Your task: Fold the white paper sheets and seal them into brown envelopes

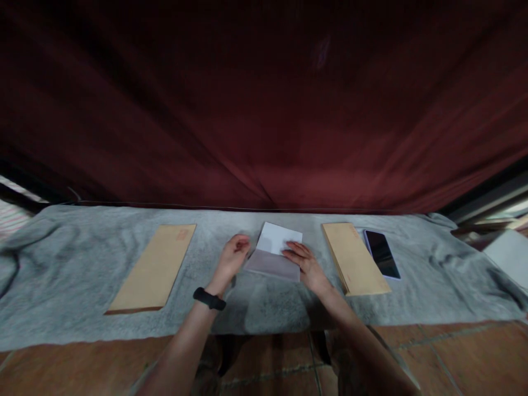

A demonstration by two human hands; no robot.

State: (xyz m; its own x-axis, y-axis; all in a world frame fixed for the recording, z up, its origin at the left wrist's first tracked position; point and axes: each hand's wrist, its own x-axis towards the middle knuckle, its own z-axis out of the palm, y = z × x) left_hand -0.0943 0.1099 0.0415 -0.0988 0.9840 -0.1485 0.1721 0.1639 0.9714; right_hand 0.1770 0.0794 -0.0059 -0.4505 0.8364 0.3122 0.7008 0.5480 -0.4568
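A sheet of white paper (275,233) lies in front of me with a fold across it; its nearer part (272,264) is shaded grey. My right hand (304,263) rests on the paper's right side, fingers stretched out and flat over it. Just off the left edge of the sheet is my left hand (234,254), a dark band on its wrist. Its fingers are curled in, and I see nothing between them. Whether its thumb touches the paper edge cannot be made out.
Brown envelopes (154,269) lie at the left, and a stack of brown envelopes (357,261) at the right. Beside that stack is a phone (381,253) with a dark screen. A grey cloth (264,308) covers the surface; a dark red curtain (264,110) hangs behind it.
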